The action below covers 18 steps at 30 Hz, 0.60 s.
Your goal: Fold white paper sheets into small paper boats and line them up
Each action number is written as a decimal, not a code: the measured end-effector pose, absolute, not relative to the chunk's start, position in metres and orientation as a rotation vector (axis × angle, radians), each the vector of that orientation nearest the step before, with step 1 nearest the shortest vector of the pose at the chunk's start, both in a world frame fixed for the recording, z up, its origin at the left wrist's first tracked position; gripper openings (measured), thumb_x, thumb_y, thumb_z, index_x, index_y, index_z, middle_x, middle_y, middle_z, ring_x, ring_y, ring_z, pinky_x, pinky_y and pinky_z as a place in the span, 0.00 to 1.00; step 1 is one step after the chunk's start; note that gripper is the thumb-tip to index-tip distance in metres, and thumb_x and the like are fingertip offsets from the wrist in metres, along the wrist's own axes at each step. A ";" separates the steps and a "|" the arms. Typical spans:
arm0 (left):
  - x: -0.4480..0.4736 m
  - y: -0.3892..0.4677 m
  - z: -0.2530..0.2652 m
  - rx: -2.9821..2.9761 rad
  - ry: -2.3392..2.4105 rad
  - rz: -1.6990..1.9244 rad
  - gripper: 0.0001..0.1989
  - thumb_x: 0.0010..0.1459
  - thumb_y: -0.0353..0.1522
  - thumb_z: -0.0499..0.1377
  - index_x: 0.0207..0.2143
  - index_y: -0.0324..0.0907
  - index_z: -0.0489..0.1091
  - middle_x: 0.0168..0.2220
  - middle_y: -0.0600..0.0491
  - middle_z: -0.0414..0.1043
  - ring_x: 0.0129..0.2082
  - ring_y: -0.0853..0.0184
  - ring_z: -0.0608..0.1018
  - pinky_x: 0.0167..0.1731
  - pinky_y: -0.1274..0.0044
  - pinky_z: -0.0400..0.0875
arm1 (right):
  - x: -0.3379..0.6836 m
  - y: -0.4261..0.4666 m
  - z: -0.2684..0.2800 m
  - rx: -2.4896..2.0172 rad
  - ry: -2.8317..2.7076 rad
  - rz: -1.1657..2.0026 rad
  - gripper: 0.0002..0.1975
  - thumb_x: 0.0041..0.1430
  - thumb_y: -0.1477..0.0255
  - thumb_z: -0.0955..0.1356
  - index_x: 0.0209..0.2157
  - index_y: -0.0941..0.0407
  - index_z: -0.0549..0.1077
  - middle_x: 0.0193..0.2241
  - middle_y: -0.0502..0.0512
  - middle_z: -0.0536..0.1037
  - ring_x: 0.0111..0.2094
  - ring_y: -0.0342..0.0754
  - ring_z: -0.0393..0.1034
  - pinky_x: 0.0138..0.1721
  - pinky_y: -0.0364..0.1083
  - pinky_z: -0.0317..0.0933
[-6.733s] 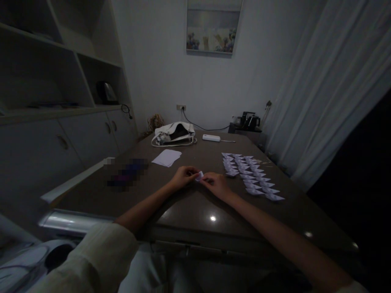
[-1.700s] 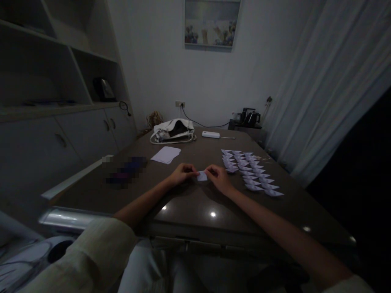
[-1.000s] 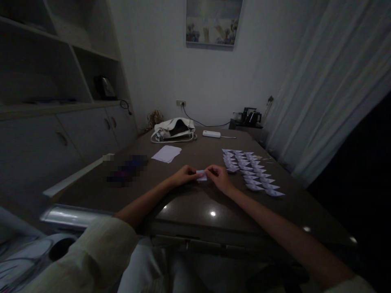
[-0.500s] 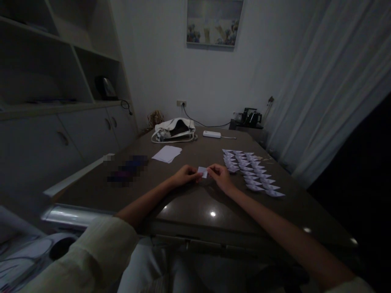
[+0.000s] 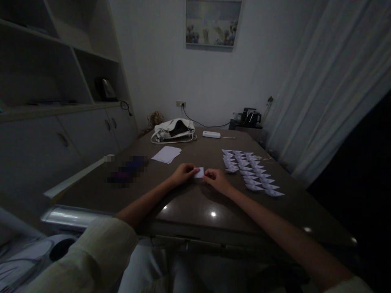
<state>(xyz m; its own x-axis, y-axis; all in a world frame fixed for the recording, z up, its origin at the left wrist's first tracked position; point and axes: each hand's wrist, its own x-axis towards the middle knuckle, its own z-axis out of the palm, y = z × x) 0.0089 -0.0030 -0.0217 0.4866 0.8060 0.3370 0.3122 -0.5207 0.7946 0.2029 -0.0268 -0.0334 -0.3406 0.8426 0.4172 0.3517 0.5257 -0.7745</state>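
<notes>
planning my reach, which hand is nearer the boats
Right. The right hand is just left of the boats, not touching them; the left hand is farther left, with its thumb on the paper.

The left hand (image 5: 183, 173) covers one end of a small white paper (image 5: 200, 172), thumb across it, hiding its underside; whether the right hand (image 5: 218, 180) grips or merely touches the opposite edge is too small to tell. Pixel blocks obscure a dark object (image 5: 128, 170) at left on the table (image 5: 186, 207). Closely ranked paper boats (image 5: 253, 182) partly conceal one another. Shadow masks the interior of a white bag (image 5: 163, 127). The frame's top edge crops a painting (image 5: 210, 24), the right edge a curtain (image 5: 324, 81), the bottom edge the left sleeve (image 5: 97, 254) and trousers (image 5: 143, 266).
</notes>
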 end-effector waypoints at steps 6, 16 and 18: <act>0.010 -0.005 -0.021 2.003 0.855 0.890 0.23 0.56 0.47 0.53 0.27 0.34 0.69 0.21 0.57 0.61 0.21 0.74 0.62 0.21 0.82 0.56 | 0.206 -0.025 -0.031 -0.941 -1.809 0.790 0.08 0.51 0.68 0.67 0.23 0.58 0.69 0.21 0.50 0.72 0.23 0.42 0.65 0.26 0.41 0.58; 0.008 -0.003 -0.022 2.152 0.794 0.795 0.23 0.57 0.45 0.52 0.25 0.32 0.71 0.20 0.56 0.64 0.22 0.72 0.64 0.23 0.81 0.58 | 0.206 -0.024 -0.037 -0.964 -1.870 0.905 0.14 0.55 0.63 0.65 0.23 0.59 0.68 0.19 0.50 0.70 0.19 0.41 0.63 0.21 0.40 0.56; 0.008 -0.004 -0.022 2.164 0.813 0.770 0.24 0.57 0.45 0.52 0.25 0.32 0.71 0.20 0.56 0.63 0.21 0.73 0.64 0.22 0.82 0.57 | 0.207 -0.022 -0.037 -0.978 -1.884 0.882 0.15 0.55 0.62 0.65 0.22 0.59 0.68 0.18 0.50 0.71 0.19 0.41 0.63 0.22 0.40 0.56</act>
